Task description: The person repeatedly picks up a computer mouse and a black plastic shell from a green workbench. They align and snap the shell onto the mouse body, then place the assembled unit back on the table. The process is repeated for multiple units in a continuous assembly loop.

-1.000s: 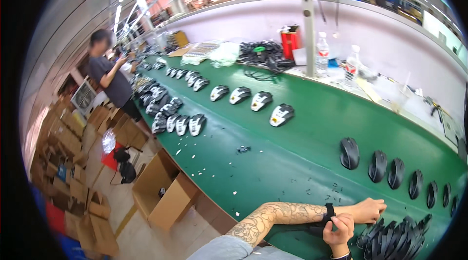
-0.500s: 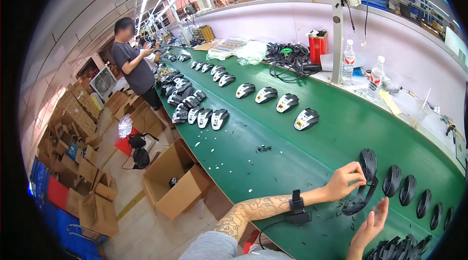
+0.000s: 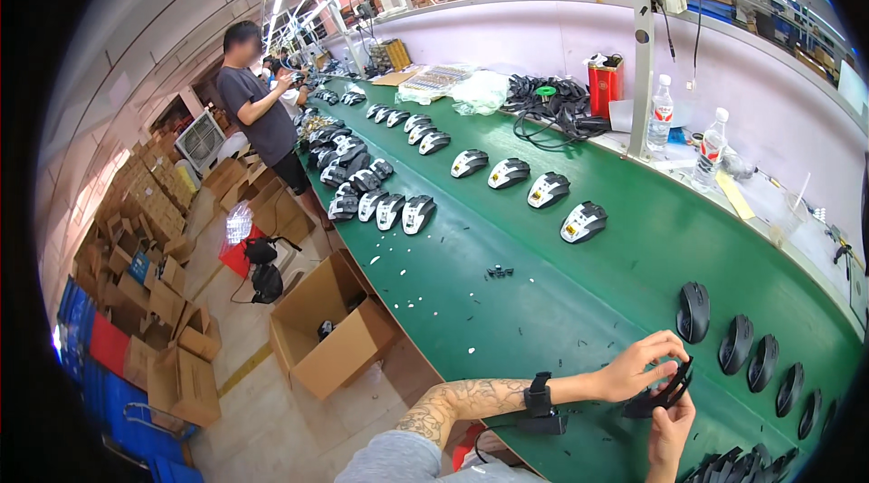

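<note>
Both my hands hold a thin, curved black plastic mouse part low over the green work surface. My left hand, with a black band on its wrist, pinches the upper end. The fingers of my right hand close on the part from below, partly hiding it. Just beyond the hands, a black mouse shell begins a row of similar shells running right. Dark plastic strips lie piled beside my right hand, and small black bits are scattered under my left forearm.
White-and-black mice stand in a row along the green bench, with more grouped farther left. Two plastic bottles and a red can stand at the back. An open cardboard box sits on the floor left; another person stands beyond.
My right hand has moved from open beside the part to gripping its lower end. The part has tilted and shifted slightly down, away from the shell. The view has shifted a little.
</note>
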Motion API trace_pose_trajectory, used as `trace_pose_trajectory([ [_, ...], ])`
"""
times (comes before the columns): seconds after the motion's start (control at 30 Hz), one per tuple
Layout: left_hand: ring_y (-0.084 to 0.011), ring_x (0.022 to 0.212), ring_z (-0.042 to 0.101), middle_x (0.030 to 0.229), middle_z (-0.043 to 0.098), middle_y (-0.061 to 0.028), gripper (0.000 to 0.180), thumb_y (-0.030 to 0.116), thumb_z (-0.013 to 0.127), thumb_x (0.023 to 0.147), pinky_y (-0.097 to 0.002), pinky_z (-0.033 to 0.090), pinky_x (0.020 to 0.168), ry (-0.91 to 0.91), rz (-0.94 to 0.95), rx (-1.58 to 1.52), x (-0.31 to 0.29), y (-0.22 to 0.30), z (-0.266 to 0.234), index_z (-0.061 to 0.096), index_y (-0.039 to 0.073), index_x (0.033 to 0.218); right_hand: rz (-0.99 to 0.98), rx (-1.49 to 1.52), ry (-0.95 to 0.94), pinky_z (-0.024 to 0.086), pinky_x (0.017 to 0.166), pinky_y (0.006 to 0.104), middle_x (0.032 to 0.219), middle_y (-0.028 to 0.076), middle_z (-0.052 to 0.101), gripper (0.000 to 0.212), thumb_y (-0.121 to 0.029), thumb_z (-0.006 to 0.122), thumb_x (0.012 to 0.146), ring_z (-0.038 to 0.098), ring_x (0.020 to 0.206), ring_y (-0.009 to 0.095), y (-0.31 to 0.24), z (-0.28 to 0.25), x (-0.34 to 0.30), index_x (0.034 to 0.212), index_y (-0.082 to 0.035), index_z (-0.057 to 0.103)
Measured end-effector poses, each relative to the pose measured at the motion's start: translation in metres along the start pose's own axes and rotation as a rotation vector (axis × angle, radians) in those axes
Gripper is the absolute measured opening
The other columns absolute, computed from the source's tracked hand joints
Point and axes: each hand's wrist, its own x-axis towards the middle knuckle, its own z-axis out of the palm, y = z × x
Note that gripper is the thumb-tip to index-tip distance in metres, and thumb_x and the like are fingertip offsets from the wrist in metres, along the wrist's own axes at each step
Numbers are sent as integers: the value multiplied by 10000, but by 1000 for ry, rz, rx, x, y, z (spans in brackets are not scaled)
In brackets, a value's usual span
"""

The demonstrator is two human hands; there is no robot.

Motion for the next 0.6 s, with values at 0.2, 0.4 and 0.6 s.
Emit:
trace_pose_trajectory([
  [0.2, -100, 792, 529, 824, 583, -36, 268, 247, 516, 952, -290, 452, 758, -43, -375, -278, -15, 9, -3, 569, -14, 921, -431, -894, 262, 476, 829, 296, 1058, 64, 504, 818, 103, 755, 506, 534, 951, 181, -5, 19, 3, 1269, 18, 474],
  [0.4, -100, 794, 549, 809, 580, -28, 217, 195, 552, 932, -284, 464, 754, -17, -424, -277, -22, 4, -2, 559, -16, 879, -401, -928, 268, 486, 819, 309, 1067, 66, 493, 825, 103, 754, 510, 533, 969, 190, -9, 37, -3, 1279, -7, 474],
  [0.6, -94, 769, 544, 800, 579, -24, 192, 170, 552, 930, -277, 463, 739, -42, -405, -200, -22, 9, -6, 559, -15, 879, -360, -697, 234, 459, 850, 307, 1101, 60, 483, 735, 60, 767, 534, 510, 1035, 188, -5, 38, -5, 1218, -9, 507],
])
